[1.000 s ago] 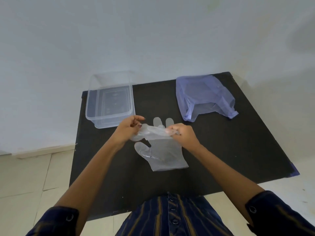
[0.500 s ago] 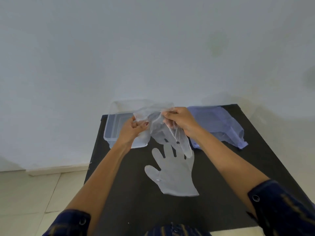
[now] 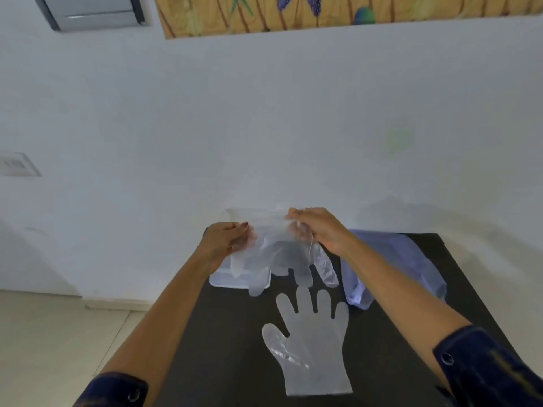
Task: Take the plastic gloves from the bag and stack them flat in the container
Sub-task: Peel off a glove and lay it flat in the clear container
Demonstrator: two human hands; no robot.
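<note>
A clear plastic glove hangs in the air, cuff up and fingers down, stretched between my left hand and my right hand. Each hand pinches one side of its cuff. Behind and below it stands the clear plastic container, mostly hidden by the glove and my left hand. A second clear glove lies flat on the black table, fingers pointing away from me. The pale blue plastic bag lies crumpled at the table's right side.
The black table stands against a white wall; tiled floor shows to its left. My dark blue sleeves frame the bottom corners. A picture and a metal fixture hang high on the wall.
My hands have lifted the held glove higher and spread its cuff wide so it hangs open. The camera has tilted upward, showing more wall.
</note>
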